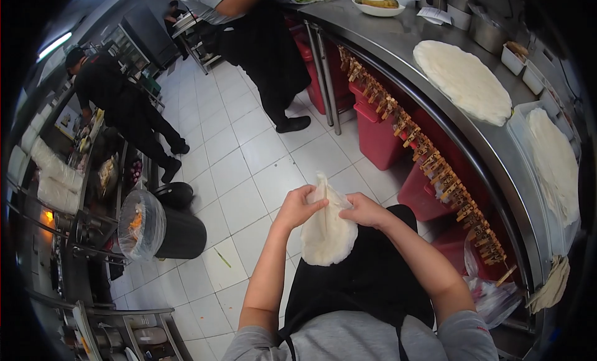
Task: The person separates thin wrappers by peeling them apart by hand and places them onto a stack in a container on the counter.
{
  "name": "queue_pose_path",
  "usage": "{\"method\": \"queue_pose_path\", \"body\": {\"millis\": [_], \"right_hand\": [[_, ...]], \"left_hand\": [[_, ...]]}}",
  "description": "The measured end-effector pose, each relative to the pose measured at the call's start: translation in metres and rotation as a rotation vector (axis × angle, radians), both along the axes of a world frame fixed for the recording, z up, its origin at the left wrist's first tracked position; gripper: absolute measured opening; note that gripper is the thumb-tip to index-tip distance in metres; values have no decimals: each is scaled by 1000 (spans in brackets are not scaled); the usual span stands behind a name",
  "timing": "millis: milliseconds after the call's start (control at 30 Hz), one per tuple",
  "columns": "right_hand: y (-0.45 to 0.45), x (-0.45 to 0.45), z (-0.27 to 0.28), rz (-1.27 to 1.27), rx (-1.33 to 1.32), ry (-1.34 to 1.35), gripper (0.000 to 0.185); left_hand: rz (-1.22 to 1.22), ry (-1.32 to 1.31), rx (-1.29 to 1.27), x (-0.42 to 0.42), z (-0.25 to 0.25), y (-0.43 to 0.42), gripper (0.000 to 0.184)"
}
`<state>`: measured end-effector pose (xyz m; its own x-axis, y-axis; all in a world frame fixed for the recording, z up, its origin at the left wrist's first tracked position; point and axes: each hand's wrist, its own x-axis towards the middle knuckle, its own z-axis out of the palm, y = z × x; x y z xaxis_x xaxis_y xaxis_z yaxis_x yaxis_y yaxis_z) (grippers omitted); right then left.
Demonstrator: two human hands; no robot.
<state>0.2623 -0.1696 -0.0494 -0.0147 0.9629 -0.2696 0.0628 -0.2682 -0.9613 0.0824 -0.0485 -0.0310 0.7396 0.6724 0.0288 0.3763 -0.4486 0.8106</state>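
Note:
In front of my black apron, a thin white dough sheet (329,240) hangs in both hands, folded at its upper part and rounded at its lower edge. My left hand (301,207) pinches its upper left side between thumb and fingers. On the opposite side, my right hand (367,212) grips it with the thumb in front. A larger round of similar white sheets (463,81) lies on the steel counter to the right. More white sheets (550,162) lie in a clear plastic tub (522,143) beside it.
The curved steel counter (388,41) runs along my right, with a row of wooden clips (423,152) below its edge and red bins (376,134) underneath. On the left stand a black bin (186,233) and a lined bin (140,221). Co-workers (118,90) stand on the tiled floor (242,168).

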Motion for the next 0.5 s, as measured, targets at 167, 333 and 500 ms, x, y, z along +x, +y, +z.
{"method": "queue_pose_path", "body": {"millis": [167,333,500], "right_hand": [[10,2,2,-55,142,-420,59],[18,1,19,-98,85,-511,61],[8,15,-1,-91,51,-390,47]], "left_hand": [[-22,32,93,15,-3,-8,33],[-18,31,178,15,22,-13,26],[114,28,97,-19,19,13,26]]}}
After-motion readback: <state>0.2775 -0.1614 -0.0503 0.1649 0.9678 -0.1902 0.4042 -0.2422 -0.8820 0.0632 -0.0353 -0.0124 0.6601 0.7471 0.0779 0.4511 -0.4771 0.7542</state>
